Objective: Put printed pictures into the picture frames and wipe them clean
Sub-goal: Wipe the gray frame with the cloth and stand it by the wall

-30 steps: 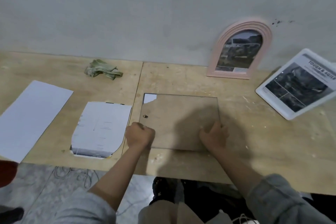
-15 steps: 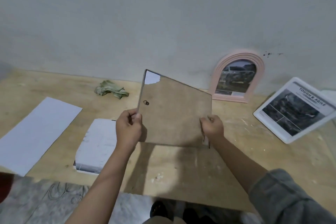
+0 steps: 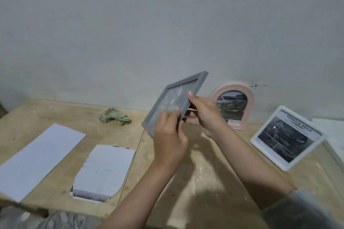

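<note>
A white sheet [image 3: 37, 160] and a cut print [image 3: 104, 171] are lying on the table [image 3: 204, 182], a green cloth [image 3: 115, 119] behind them. The left hand [image 3: 169, 141] and right hand [image 3: 206, 115] are both gripping the grey frame [image 3: 173, 102], tilted above the table. A pink arched frame [image 3: 233, 104] and a white frame [image 3: 286, 137] are standing to the right.

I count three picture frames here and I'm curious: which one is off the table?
The grey rectangular frame, gripped in the air by the left hand and right hand. The pink arched frame and the white frame stand on the table.
</note>
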